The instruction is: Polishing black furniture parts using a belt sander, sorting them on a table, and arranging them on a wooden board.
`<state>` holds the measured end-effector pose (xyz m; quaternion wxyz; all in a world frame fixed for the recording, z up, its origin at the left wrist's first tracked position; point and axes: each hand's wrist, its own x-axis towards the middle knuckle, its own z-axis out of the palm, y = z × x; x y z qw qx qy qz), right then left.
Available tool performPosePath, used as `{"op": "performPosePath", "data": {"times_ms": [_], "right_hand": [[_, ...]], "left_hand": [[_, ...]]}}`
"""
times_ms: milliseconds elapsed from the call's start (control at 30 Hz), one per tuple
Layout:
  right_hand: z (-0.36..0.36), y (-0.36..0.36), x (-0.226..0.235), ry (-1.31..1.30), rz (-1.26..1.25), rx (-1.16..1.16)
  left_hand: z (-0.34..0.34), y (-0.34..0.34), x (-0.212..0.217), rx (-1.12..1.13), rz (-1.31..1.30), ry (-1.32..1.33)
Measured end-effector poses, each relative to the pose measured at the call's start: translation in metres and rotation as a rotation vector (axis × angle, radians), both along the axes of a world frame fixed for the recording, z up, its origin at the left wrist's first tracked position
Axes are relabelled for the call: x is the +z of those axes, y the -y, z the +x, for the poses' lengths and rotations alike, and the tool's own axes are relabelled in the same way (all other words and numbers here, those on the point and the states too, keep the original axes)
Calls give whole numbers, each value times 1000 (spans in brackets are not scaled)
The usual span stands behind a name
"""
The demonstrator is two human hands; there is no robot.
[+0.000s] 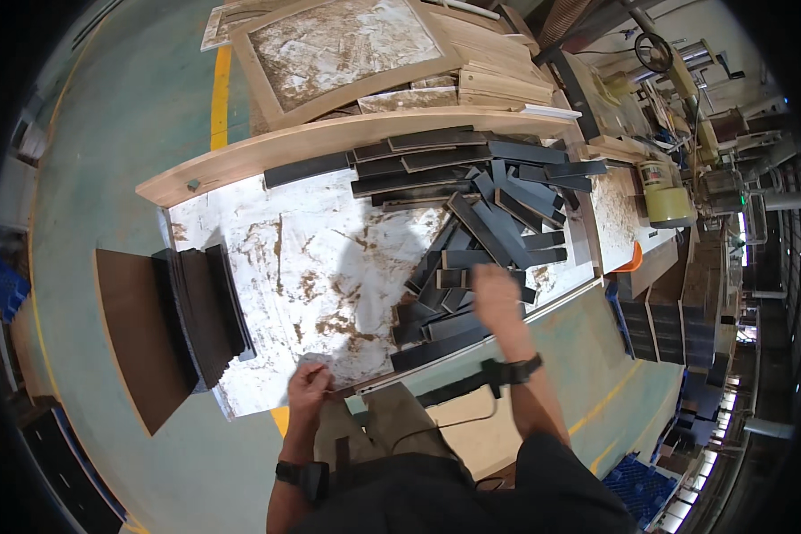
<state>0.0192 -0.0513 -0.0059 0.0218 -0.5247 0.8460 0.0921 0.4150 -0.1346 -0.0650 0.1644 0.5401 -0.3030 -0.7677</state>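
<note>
The right hand (497,298) reaches flat and empty over the loose dark strips (472,258), while the left hand (310,383) grips a sandpaper-like pad (316,363) at the worktable (267,267) edge, ready for use.

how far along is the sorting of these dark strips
Done: a neat stack of dark strips stands at the table's left end. In hand: the right hand reaches into the loose pile; the left hand grips something small and pale. Left: most strips, still jumbled.

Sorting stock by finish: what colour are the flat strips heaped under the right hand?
Dark grey to black, seen in the head view: the flat strips beneath the right hand.
</note>
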Motion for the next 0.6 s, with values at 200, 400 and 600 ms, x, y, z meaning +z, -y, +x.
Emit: {"op": "performPosePath", "data": {"times_ms": [200, 400, 600], "right_hand": [[-86, -66, -20, 93, 43, 31], [-114, -66, -31, 252, -20, 95], [-104, -50, 26, 247, -37, 278]], "left_hand": [[-64, -32, -1, -225, 26, 20], [-93, -40, 8, -336, -41, -11], [-129, -42, 28, -230, -25, -96]]}}
